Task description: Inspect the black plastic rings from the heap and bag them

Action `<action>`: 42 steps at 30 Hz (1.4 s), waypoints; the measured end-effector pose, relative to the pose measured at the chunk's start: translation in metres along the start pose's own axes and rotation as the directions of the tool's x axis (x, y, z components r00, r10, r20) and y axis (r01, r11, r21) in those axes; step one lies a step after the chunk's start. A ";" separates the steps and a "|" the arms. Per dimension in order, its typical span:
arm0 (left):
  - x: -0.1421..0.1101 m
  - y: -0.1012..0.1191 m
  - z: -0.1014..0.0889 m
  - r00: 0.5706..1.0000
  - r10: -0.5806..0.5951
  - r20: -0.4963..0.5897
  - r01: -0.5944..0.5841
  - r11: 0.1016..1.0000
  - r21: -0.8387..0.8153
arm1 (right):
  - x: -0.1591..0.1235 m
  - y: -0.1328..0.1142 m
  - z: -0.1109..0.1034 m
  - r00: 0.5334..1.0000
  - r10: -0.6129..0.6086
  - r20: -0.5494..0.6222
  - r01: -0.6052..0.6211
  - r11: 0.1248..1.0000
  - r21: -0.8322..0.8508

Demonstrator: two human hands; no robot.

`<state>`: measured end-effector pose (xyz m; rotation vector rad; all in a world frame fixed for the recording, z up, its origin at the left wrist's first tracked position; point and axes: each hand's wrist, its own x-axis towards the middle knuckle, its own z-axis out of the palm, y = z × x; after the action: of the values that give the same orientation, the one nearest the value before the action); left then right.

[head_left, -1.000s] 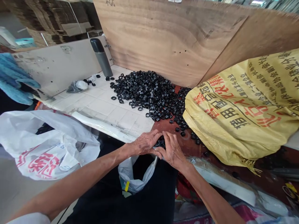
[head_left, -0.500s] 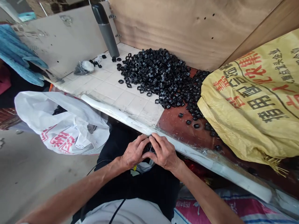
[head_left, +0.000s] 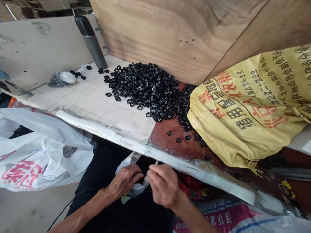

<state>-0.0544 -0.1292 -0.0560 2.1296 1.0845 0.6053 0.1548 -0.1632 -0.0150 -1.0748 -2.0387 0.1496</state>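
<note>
Below the table's front edge, over my lap, my left hand [head_left: 124,180] grips the rim of a small white plastic bag [head_left: 131,161], fingers curled on the plastic. My right hand [head_left: 162,184] sits just to its right, fingers pinched on the bag's other rim. I cannot see what lies inside the bag. A big heap of small black plastic rings [head_left: 143,87] covers the middle of the table [head_left: 97,108], well above both hands. A few stray rings [head_left: 178,139] lie on the red-brown part near the edge.
A bulging yellow woven sack [head_left: 252,106] with printed characters fills the table's right side. A grey flask [head_left: 91,42] stands at the back left by a small wrapped bundle [head_left: 60,78]. Plywood boards [head_left: 170,29] wall the back. A large white printed bag [head_left: 41,152] hangs at left.
Both hands moved down off the table edge with black rings cupped between them to the small bag in my lap; they now hold the bag's rim, rings out of sight.
</note>
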 end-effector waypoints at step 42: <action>0.196 0.012 -0.031 0.957 0.009 -0.289 0.087 0.944 0.320 | -0.044 0.108 -0.097 0.824 0.479 -0.303 -0.516 0.412 -0.751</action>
<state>0.0390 0.0385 -0.0061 2.3452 1.4732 0.7768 0.3055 -0.1518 -0.0241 -2.2511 -1.6455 -0.5932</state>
